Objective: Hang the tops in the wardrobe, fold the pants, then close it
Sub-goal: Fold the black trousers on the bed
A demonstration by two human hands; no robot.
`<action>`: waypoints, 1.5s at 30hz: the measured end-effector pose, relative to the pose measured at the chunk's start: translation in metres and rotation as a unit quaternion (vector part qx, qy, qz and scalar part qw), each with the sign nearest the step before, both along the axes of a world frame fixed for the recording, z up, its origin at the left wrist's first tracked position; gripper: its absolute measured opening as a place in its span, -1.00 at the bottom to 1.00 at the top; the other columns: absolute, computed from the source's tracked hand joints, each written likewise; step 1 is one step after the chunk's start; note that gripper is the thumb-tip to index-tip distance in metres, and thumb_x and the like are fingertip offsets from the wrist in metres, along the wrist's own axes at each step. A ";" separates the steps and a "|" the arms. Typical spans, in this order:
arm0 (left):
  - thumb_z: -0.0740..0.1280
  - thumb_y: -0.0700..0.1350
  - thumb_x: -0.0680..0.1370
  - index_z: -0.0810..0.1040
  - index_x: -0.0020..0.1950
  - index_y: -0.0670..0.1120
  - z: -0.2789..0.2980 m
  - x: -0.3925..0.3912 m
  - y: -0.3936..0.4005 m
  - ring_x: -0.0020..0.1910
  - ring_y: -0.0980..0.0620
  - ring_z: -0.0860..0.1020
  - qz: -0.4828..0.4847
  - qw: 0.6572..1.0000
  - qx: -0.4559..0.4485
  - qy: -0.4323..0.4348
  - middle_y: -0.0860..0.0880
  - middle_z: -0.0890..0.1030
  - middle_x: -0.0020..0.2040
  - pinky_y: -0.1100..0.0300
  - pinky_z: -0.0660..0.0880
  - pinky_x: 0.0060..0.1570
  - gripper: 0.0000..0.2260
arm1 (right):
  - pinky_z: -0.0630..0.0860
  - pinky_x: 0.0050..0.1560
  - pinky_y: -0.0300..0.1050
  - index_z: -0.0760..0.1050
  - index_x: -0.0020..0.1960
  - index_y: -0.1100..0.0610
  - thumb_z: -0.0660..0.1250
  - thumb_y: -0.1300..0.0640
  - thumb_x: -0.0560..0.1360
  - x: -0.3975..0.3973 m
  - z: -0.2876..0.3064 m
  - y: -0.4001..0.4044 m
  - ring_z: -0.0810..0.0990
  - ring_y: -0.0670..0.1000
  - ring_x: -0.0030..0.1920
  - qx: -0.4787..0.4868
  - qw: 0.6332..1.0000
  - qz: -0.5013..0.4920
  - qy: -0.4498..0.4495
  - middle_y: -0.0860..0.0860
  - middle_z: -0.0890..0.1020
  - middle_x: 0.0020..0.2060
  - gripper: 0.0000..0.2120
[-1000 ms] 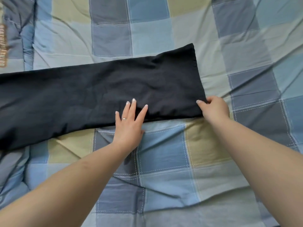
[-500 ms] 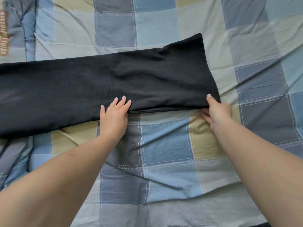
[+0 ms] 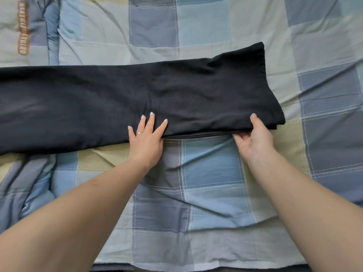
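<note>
Dark navy pants (image 3: 137,99) lie folded lengthwise across the bed, stretching from the left edge of view to the right of centre. My left hand (image 3: 146,140) rests flat on their near edge, fingers straight and spread, a ring on one finger. My right hand (image 3: 255,138) pinches the near right corner of the pants, thumb on top and fingers tucked under the fabric layers. The left end of the pants runs out of view.
A checked bedcover (image 3: 212,173) in blue, grey and pale green squares covers the whole bed, with creases at the lower left. A brown lettered label (image 3: 24,28) sits at the far upper left. The bed's near edge (image 3: 196,268) shows at the bottom.
My left hand slid left along the near edge, then spread flat on the pants again. My right hand shifted from the corner's side to pinching it, thumb on top.
</note>
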State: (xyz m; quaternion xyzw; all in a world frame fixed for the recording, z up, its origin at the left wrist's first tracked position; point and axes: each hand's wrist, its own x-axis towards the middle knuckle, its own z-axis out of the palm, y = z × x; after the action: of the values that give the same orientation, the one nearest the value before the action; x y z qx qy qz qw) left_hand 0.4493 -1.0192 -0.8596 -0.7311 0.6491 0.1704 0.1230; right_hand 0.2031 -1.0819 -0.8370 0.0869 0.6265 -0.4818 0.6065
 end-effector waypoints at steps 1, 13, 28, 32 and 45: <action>0.10 -0.11 0.63 0.07 0.54 0.14 0.002 0.000 0.002 0.55 -0.12 -0.07 0.008 1.000 0.001 0.013 -0.04 -0.03 0.58 -0.28 -0.03 0.42 -0.50 | 0.53 0.17 0.08 0.47 -0.03 0.05 0.36 0.12 0.52 0.002 0.007 -0.003 0.61 0.06 0.06 -0.011 1.000 0.001 0.015 0.05 0.60 0.10 -0.93; 0.23 0.07 0.58 0.32 0.41 0.17 0.146 0.007 -0.020 0.37 0.14 0.39 0.367 0.685 -0.037 0.629 0.06 0.47 0.36 0.10 0.24 0.43 -0.61 | 0.49 0.08 -0.19 0.51 -0.11 0.03 0.34 0.20 0.49 0.107 0.161 0.001 0.58 -0.10 -0.07 -0.178 0.928 0.269 0.185 -0.12 0.62 -0.17 -0.92; 0.50 -0.10 0.36 0.50 0.16 -0.12 0.227 0.350 -0.028 -0.09 -0.06 0.63 0.388 0.782 -0.033 0.487 -0.12 0.64 0.00 0.05 0.62 -0.10 -0.59 | 0.22 0.42 -0.05 0.53 0.08 0.11 0.39 0.09 0.42 0.442 0.188 0.099 0.16 -0.12 0.48 -0.381 0.561 0.652 0.340 -0.09 0.20 0.50 -0.75; 0.39 -0.16 0.47 0.41 0.33 -0.06 0.216 0.442 -0.007 0.01 -0.05 0.62 0.352 0.821 -0.094 0.440 -0.07 0.62 0.11 -0.04 0.59 0.02 -0.57 | 0.16 0.44 0.18 0.52 0.04 0.07 0.36 0.00 0.42 0.526 0.186 0.118 0.15 -0.13 0.48 -0.374 0.552 0.656 0.354 -0.16 0.19 0.50 -0.76; 0.31 -0.26 0.56 0.08 0.55 -0.02 0.199 0.658 0.034 0.08 0.13 0.48 0.390 0.803 -0.194 0.407 0.04 0.53 0.08 0.21 0.42 0.11 -0.36 | -0.09 0.47 0.19 0.30 -0.06 0.04 0.32 0.08 0.50 0.744 0.156 0.148 0.01 -0.01 0.52 -0.378 0.443 0.721 0.376 -0.06 0.10 0.53 -0.82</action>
State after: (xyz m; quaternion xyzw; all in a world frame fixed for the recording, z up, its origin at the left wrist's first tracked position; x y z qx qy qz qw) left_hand 1.1076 -0.9847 -0.6601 -0.7945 0.3188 0.3570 -0.3738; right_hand 0.9475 -0.9337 -0.6806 -0.8237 0.3861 -0.0457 0.4128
